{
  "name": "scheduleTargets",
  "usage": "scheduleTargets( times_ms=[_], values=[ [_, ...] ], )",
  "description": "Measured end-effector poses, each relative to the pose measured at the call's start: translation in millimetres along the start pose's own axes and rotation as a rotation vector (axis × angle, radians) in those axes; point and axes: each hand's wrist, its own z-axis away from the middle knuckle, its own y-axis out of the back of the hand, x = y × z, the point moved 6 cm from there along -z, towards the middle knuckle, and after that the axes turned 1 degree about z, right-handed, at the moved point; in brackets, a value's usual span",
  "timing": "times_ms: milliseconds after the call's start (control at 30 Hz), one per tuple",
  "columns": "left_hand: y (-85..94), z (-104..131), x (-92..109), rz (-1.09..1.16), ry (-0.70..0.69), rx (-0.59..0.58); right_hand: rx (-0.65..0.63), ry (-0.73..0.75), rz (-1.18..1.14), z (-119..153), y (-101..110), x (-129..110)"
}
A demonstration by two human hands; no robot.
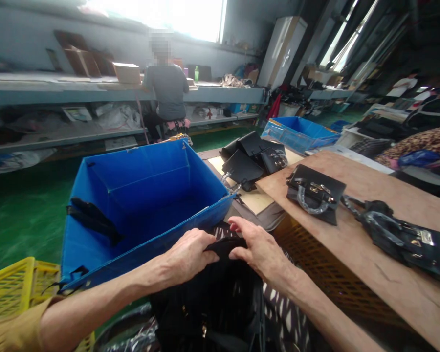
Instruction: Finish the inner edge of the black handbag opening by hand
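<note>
A black handbag [209, 303] with gold-coloured metal fittings rests against my lap, its top edge turned up towards me. My left hand [192, 254] pinches that edge between thumb and fingers. At the other end of the same edge is my right hand [260, 247], thumb and fingers apart with the black edge between them. Whether its fingertips press on the bag is hard to tell. Plastic-wrapped handles [132, 327] show at the bag's lower left. Patterned dark-and-white cloth [284, 313] lies beneath and beside it.
A large blue bin [143, 264] stands just ahead, a black strap over its left wall. Two black handbags [315, 193] [399, 239] lie on the wooden table [374, 195] at right. More black bags [249, 156] are piled beyond. A yellow crate [11, 288] is at left. A person [166, 90] sits at the far bench.
</note>
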Motion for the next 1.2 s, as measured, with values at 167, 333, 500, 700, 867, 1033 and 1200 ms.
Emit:
scheduleTargets(
  times_ms=[167, 333, 500, 700, 867, 1033, 1200],
  values=[
    [1.8, 3.6, 2.3, 0.034, -0.01, 0.015, -0.054, -0.12, -0.131, 5.5, -1.9, 14.6],
    [2.5, 0.9, 2.4, -0.105, -0.029, 0.053, -0.035, -0.079, -0.075, 3.4, -1.2, 7.1],
    [3.6, -2.7, 2.6, -0.299, -0.048, 0.078, -0.028, -0.021, 0.064, -1.1, -2.5, 2.9],
    [4.8, -12.6, 6.2, -0.384, -0.048, 0.099, -0.021, 0.03, 0.198, -1.1, -6.6, -1.7],
    [6.6, -16.0, 9.4, -0.337, -0.061, 0.057, -0.014, 0.023, 0.299, -0.5, -6.6, -8.4],
    [5.1, -14.0, 12.9, -0.341, -0.12, 0.112, -0.08, 0.105, 0.406, -1.8, -5.5, -18.3],
    [0.4, -14.5, 14.9, -0.356, -0.138, 0.107, -0.096, 0.144, 0.449, -0.4, -6.5, -18.4]
  ],
)
